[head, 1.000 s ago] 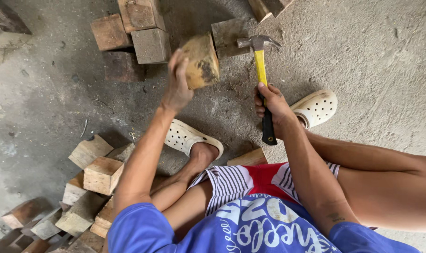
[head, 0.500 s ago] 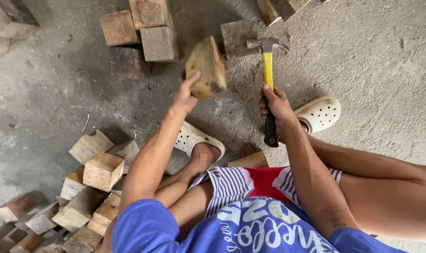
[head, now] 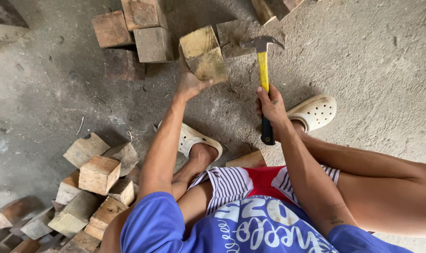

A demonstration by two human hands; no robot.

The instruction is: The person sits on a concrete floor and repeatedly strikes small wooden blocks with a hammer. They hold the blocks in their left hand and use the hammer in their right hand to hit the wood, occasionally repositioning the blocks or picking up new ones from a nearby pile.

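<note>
Head view, looking down at a seated person's arms and legs over a grey concrete floor (head: 372,61). The left hand (head: 190,84), just above centre of the frame, grasps a wood block (head: 204,54) from below, holding it tilted off the floor. The right hand (head: 270,107), right of centre, is clenched around the yellow handle of a hammer (head: 263,70); the steel claw head sits at top centre, just beside the block, apart from it. At the top left, three blocks (head: 133,30) lie close together on the floor. At the lower left, a pile of blocks (head: 88,182) lies heaped loose beside the left arm. No bin or box holds any of them. White clogs (head: 316,111) are on both feet, one at centre, one at right.
</note>
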